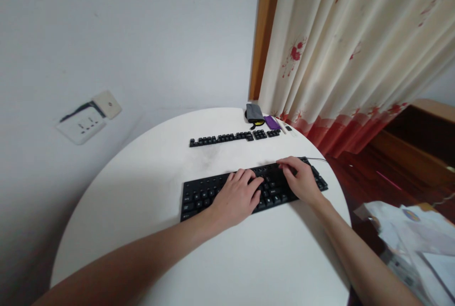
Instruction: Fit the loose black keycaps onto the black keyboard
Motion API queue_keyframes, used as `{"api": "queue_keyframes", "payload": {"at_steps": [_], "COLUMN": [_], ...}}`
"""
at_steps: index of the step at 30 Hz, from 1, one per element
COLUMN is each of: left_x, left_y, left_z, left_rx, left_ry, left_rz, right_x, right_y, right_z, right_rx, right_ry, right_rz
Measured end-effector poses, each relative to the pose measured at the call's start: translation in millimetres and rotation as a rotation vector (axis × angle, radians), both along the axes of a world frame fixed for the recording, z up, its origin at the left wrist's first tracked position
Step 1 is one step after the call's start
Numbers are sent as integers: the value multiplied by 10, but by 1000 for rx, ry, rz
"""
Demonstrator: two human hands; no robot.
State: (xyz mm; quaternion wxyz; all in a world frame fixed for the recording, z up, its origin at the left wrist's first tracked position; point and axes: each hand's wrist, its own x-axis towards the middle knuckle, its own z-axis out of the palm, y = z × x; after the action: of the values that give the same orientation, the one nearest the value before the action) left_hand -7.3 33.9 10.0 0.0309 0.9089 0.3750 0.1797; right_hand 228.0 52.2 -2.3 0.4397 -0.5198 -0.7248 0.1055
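A black keyboard (202,192) lies slightly slanted on the round white table (142,178). My left hand (239,197) rests over its middle, palm down, fingers spread on the keys and holding nothing. Over the right part, at the top edge, is my right hand (300,178). Its fingers are bent and drawn together; whatever they hold, if anything, is too small to make out. Between the hands part of the keyboard looks bare of keycaps. Behind it, loose black keycaps (220,139) are laid out in rows, with smaller groups towards the right.
A grey pouch (254,113), a purple cloth (272,123) and small slim items stand at the table's back right. A thin cable (316,158) leaves the keyboard. Wall and socket (83,123) are left, a curtain (320,59) right, and plastic bags (408,235) beside the table.
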Motion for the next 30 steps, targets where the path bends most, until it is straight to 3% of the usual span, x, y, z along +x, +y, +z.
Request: {"api": "queue_keyframes", "payload": {"at_steps": [2, 8, 11, 23, 30], "left_x": [-3, -6, -9, -14, -21], "left_y": [3, 3, -7, -17, -10], "left_z": [-8, -16, 0, 16, 5], "left_rx": [-3, -2, 4, -1, -13], "left_ry": [-5, -11, -9, 7, -1], "left_rz": [0, 5, 6, 25, 25], "right_x": [44, -5, -57, -503, -588], "right_y": [22, 2, 79, 1197, 1420], "right_z": [-21, -28, -2, 75, -14], "right_rx": [14, -1, -5, -87, -66], "right_ry": [17, 15, -28, -520, -656], "right_rz": [-33, 84, 50, -56, -58]}}
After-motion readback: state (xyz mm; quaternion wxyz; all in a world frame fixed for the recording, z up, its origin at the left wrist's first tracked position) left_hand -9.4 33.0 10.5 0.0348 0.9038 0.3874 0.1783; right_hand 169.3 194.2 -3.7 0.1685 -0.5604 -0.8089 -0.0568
